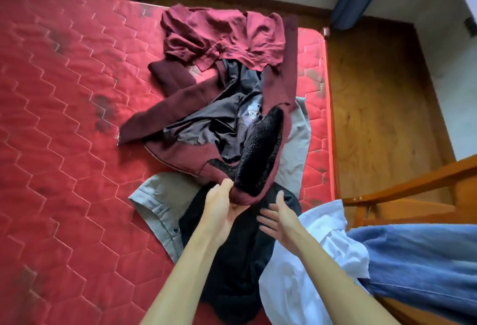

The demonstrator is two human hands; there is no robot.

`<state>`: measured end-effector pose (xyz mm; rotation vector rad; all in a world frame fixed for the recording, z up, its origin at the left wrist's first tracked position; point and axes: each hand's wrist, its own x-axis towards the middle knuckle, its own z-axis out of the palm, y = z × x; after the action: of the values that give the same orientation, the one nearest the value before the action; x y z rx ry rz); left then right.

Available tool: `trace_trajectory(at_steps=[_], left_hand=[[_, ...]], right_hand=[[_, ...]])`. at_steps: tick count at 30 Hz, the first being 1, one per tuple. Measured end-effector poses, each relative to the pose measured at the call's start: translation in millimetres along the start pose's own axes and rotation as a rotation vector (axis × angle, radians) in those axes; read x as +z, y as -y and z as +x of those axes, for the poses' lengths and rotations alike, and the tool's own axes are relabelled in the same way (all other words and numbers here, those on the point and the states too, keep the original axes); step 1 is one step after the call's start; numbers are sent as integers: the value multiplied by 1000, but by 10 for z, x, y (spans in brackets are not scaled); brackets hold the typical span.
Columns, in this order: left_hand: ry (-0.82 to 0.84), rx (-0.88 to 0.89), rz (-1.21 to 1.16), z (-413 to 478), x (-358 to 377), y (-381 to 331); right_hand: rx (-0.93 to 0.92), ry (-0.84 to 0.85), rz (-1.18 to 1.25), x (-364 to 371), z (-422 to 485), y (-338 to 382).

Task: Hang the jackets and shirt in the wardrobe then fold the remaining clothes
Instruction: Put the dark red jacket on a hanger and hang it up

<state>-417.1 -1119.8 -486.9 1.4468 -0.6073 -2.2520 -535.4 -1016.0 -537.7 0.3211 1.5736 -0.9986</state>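
Fingers (236, 210), left hand (219, 208), head view: curled with the thumb round the near edge of the maroon heavy-cloth jacket with black fleece collar and grey satin lining (258, 149), gripping it.

Fingers (265, 221), right hand (280, 217): straight and spread, holding nothing, just beside that grip and over a black garment (232, 260).

Jacket, location: sprawled open on the red quilted mattress (64, 118). Its far end lies under a crumpled maroon shirt (224, 38), its near end over grey trousers (160, 201).

Handling, judged: thick, limp and fairly heavy. The fleece should hold well in the hand and the satin lining may slide. Best taken at the collar and both shoulders, with the trailing sleeves kept clear.

Also present: white shirt (309, 260); blue denim garment (426, 260).
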Motion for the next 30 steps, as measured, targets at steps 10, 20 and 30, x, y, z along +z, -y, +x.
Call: trace_trajectory(at_steps=[10,20,30], left_hand=[[223,170,190,-1840,377,-648],[104,299,77,-2708,276,-877],[-128,1100,781,-3104,1204,-1021]], right_hand=[[-154,410,234,411,-1213,410],[-432,381,363,19,-2780,1006],[-952,526,-32,258,-4713,1762]])
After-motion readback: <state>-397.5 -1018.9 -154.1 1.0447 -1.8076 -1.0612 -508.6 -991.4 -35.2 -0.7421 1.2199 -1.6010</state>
